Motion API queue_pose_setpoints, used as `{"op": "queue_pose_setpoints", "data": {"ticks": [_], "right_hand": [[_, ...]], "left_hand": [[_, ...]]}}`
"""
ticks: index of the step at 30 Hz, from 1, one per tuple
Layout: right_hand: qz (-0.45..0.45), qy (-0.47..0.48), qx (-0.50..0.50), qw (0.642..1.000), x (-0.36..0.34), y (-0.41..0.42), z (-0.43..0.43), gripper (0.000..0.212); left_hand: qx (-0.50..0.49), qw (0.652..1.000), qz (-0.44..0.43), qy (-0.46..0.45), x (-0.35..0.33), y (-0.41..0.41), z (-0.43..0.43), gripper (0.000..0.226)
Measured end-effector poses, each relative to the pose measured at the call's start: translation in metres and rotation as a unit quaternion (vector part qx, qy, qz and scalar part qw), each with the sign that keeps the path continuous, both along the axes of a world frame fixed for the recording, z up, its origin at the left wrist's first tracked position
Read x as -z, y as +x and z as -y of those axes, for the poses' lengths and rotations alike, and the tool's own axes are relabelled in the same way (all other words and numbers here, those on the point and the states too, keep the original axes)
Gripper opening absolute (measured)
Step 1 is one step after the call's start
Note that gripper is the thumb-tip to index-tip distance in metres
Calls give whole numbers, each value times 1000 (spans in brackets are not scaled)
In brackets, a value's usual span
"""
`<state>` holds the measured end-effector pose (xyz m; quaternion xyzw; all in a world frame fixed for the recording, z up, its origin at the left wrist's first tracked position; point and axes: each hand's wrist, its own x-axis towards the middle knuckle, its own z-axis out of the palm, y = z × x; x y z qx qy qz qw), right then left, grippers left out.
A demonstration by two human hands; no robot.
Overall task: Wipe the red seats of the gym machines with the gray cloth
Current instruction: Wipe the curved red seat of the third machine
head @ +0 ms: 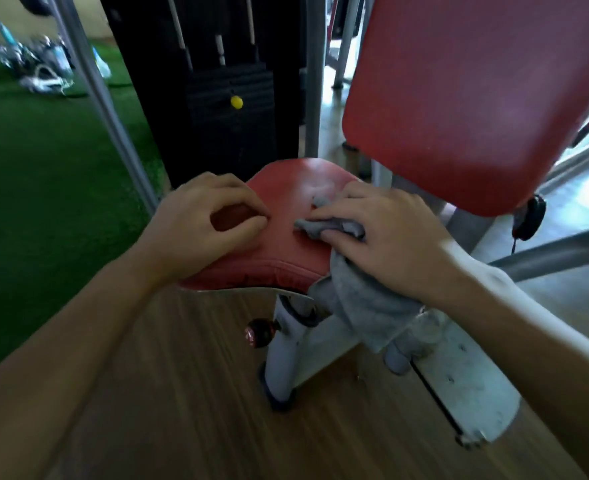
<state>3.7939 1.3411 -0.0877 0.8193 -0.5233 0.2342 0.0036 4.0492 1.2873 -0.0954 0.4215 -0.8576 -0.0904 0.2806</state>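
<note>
Our left hand (pixel 196 223) rests loosely curled and empty on the seat (pixel 286 233). Beside it, our right hand (pixel 386 237) bunches the cloth (pixel 359 299), which hangs off the seat's edge. It looks soft and limp; we'd grip it wadded.

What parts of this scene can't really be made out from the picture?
Head view only:
- Red seat: its left part is hidden under the left hand, its right edge under the right hand.
- Gray cloth: partly bunched inside the right hand; its full shape is hidden.
- Red backrest: top cut off by the picture's edge.
- Objects on the green floor: too blurred to identify.
- Weight stack: too dark to read.
</note>
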Motion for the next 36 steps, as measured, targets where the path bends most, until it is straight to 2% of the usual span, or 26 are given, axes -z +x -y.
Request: {"op": "queue_pose_setpoints", "data": {"ticks": [3, 6, 9, 12, 15, 18, 22, 25, 28, 33, 34, 36], "right_hand": [[7, -34, 4, 999, -4, -18, -20, 30], [68, -103, 53, 991, 1, -49, -52, 30], [161, -166, 134, 964, 16, -71, -89, 25], [237, -175, 217, 931, 41, -76, -119, 25], [311, -175, 260, 897, 64, -65, -132, 26], [382, -178, 270, 866, 83, -46, -127, 29], [427, -199, 278, 837, 101, -17, -112, 20], [443, -240, 299, 811, 110, 2, -106, 16], [421, -281, 297, 810, 120, 16, -103, 13], [382, -295, 236, 843, 129, -2, -100, 8], [390, -288, 251, 838, 127, -10, -97, 9], [434, -269, 313, 801, 122, -14, -91, 11]], "left_hand": [[22, 999, 41, -3, -1, 1, 1, 52], [18, 997, 67, 19, -2, 1, 3, 69], [10, 996, 87, 36, -4, -2, 1, 70], [-2, 992, 96, 85, -10, -6, -6, 70], [-21, 990, 88, 106, -9, -12, -15, 76], [-48, 995, 48, 75, -2, -24, -18, 64], [-68, 996, -7, 61, 4, -20, -14, 41], [-78, 995, -1, 53, 4, -19, -14, 35], [-85, 995, -6, 45, 5, -20, -14, 33], [-91, 996, -11, 17, 5, -20, -16, 21], [-94, 995, -8, 13, 6, -21, -16, 22], [-101, 995, -1, 11, 5, -26, -18, 22]]}}
